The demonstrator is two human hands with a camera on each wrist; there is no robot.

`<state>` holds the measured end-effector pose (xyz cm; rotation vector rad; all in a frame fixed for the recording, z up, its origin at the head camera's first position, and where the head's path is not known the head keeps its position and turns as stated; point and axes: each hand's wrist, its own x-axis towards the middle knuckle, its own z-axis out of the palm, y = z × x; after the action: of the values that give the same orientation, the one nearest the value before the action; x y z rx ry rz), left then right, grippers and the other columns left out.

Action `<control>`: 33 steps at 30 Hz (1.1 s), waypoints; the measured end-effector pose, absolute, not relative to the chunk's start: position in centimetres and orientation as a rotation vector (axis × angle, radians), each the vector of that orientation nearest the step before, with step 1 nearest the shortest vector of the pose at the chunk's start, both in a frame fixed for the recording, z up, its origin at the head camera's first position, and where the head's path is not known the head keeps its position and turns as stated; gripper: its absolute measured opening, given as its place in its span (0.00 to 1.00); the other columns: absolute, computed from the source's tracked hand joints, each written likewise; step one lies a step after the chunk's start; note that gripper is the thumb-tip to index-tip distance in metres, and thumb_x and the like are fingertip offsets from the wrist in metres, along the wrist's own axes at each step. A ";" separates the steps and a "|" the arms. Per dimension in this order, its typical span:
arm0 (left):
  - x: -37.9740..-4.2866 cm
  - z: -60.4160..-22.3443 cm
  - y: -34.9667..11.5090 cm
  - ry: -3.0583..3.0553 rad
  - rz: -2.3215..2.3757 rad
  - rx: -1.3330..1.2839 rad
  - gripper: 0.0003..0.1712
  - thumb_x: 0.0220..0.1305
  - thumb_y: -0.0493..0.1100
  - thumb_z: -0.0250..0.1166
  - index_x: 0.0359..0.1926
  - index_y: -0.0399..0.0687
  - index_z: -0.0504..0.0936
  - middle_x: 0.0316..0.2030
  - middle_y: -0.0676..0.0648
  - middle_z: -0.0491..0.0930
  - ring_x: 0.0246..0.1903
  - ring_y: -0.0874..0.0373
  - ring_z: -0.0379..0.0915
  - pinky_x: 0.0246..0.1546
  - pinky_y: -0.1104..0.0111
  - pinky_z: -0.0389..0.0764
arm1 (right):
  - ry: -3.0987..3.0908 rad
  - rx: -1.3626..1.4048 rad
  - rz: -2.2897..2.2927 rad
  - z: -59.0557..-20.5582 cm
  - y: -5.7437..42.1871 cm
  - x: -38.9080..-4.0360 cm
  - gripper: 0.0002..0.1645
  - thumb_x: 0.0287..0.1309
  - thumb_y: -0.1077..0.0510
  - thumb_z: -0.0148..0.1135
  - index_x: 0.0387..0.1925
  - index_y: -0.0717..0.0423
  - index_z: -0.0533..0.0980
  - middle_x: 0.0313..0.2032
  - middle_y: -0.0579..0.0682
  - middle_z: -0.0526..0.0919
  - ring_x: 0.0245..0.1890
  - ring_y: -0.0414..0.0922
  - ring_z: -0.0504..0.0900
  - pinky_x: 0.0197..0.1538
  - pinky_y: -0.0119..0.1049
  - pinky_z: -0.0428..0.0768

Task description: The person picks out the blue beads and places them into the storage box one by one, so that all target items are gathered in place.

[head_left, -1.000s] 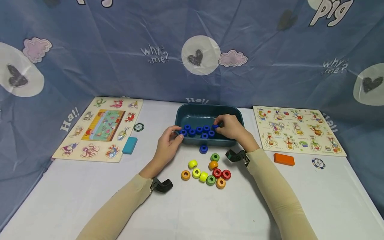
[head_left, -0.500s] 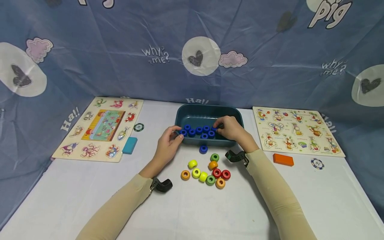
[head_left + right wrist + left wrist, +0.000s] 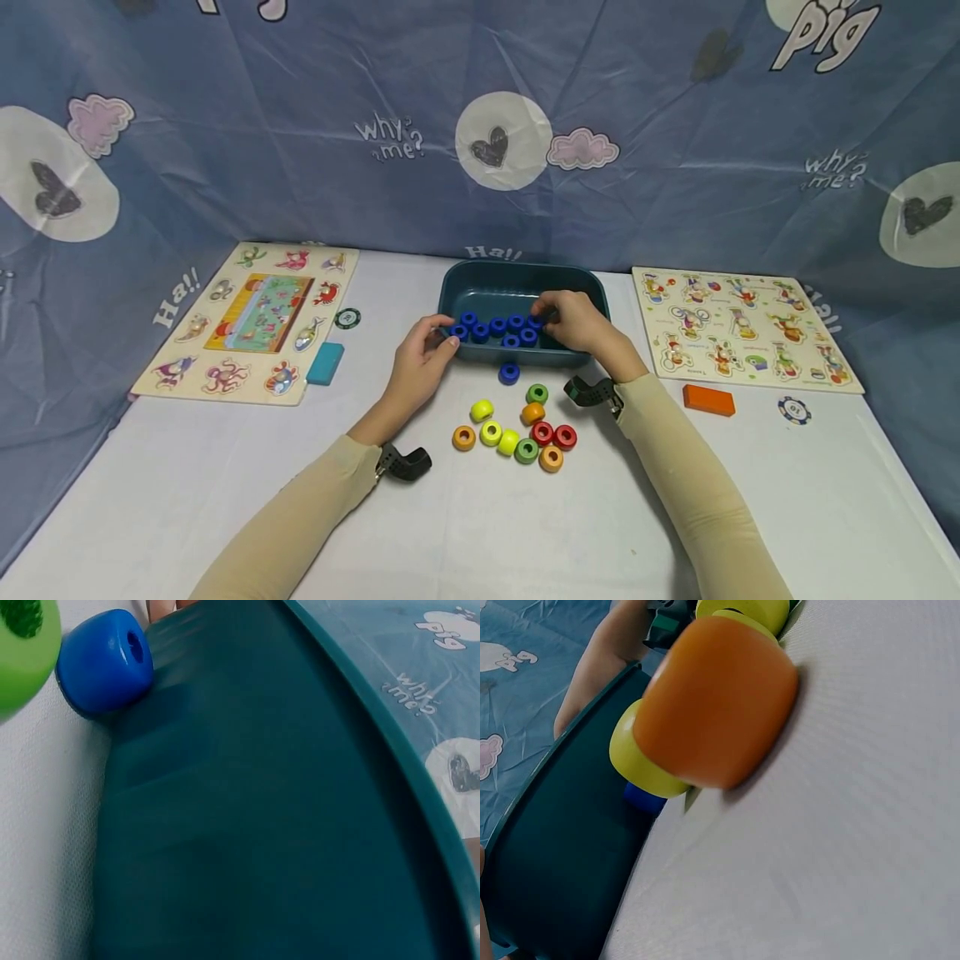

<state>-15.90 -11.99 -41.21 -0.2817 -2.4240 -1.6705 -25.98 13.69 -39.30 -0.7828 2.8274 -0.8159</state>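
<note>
Inside the dark teal tray (image 3: 517, 357) lies a cluster of blue beads (image 3: 497, 326), gathered towards the left and middle. My right hand (image 3: 576, 322) reaches over the tray's right front rim, fingertips pinching a blue bead (image 3: 534, 322) at the right end of that cluster. At the left front corner, my left hand (image 3: 420, 360) grips the tray's rim between thumb and fingers. Another blue bead (image 3: 509, 373) sits on the table just in front of the tray; the right wrist view shows this blue bead (image 3: 105, 664) close against the tray wall (image 3: 247, 810).
Several loose beads lie in front of the tray: yellow (image 3: 491, 432), orange (image 3: 463, 438), green (image 3: 527, 451) and red (image 3: 566, 437). Puzzle boards stand left (image 3: 255, 325) and right (image 3: 742, 329). A teal block (image 3: 325, 364), an orange block (image 3: 708, 399) and two chips (image 3: 795, 409) flank them.
My right hand has brought its blue bead slightly left and down, beside the other blue beads in the tray. The left hand has stayed at the tray corner.
</note>
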 end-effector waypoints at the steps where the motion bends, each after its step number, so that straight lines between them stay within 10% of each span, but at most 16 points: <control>1: -15.9 -41.2 -12.0 -2.425 -1.669 -0.280 0.19 0.68 0.36 0.58 0.58 0.33 0.72 0.58 0.35 0.73 0.55 0.42 0.75 0.40 0.70 0.77 | 2.826 -0.781 -0.817 -39.3 13.7 -26.0 0.16 0.51 0.73 0.61 0.43 0.59 0.80 0.44 0.57 0.86 0.47 0.52 0.84 0.49 0.48 0.81; 12: -15.7 -41.0 -12.0 -2.415 -1.702 -0.280 0.19 0.68 0.35 0.58 0.58 0.32 0.72 0.59 0.34 0.72 0.61 0.39 0.71 0.52 0.50 0.79 | 2.817 -0.767 -0.832 -39.3 13.6 -25.9 0.18 0.53 0.73 0.59 0.45 0.59 0.80 0.46 0.58 0.85 0.48 0.53 0.84 0.50 0.48 0.81; 23: -15.6 -41.4 -12.0 -2.426 -1.696 -0.282 0.19 0.69 0.37 0.58 0.58 0.33 0.72 0.59 0.35 0.72 0.61 0.40 0.71 0.51 0.54 0.80 | 2.920 -1.281 -1.141 -37.8 12.9 -20.4 0.08 0.56 0.65 0.62 0.39 0.60 0.82 0.36 0.53 0.86 0.27 0.40 0.79 0.31 0.33 0.79; 33: -15.8 -41.1 -12.0 -2.422 -1.667 -0.285 0.19 0.68 0.36 0.58 0.58 0.32 0.73 0.57 0.35 0.73 0.58 0.40 0.74 0.43 0.64 0.79 | 2.870 -1.171 -0.507 -38.4 10.5 -15.5 0.18 0.58 0.55 0.67 0.48 0.61 0.80 0.39 0.52 0.86 0.33 0.42 0.83 0.37 0.34 0.82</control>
<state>-15.78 -12.02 -41.07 -0.2854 -2.4218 -1.6672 -15.48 10.46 -38.36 -1.1711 2.8698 -0.5070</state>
